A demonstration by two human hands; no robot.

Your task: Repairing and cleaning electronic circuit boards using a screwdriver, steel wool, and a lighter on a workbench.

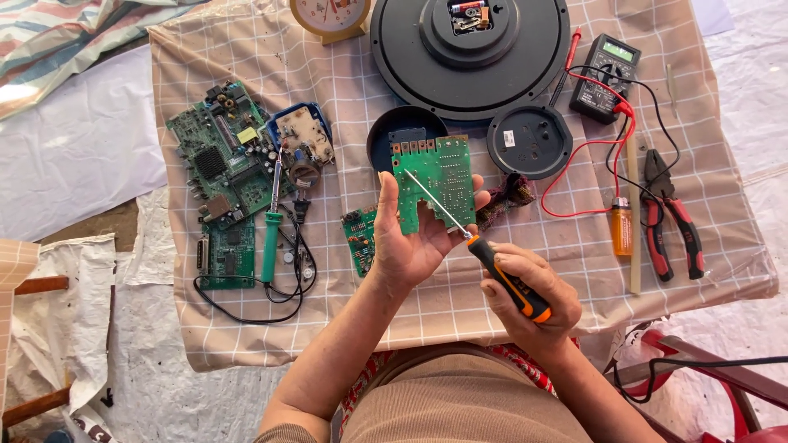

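Above a checked cloth, the left hand pinches a green circuit board by its near edge while the right hand, fisted around an orange-and-black screwdriver, rests its tip on the board's left part, where a slip could gouge the traces or jab the thumb.

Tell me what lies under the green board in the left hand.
Under the board, the left hand supports it; a dark blue round lid and checked cloth lie below. The board hides part of the lid.
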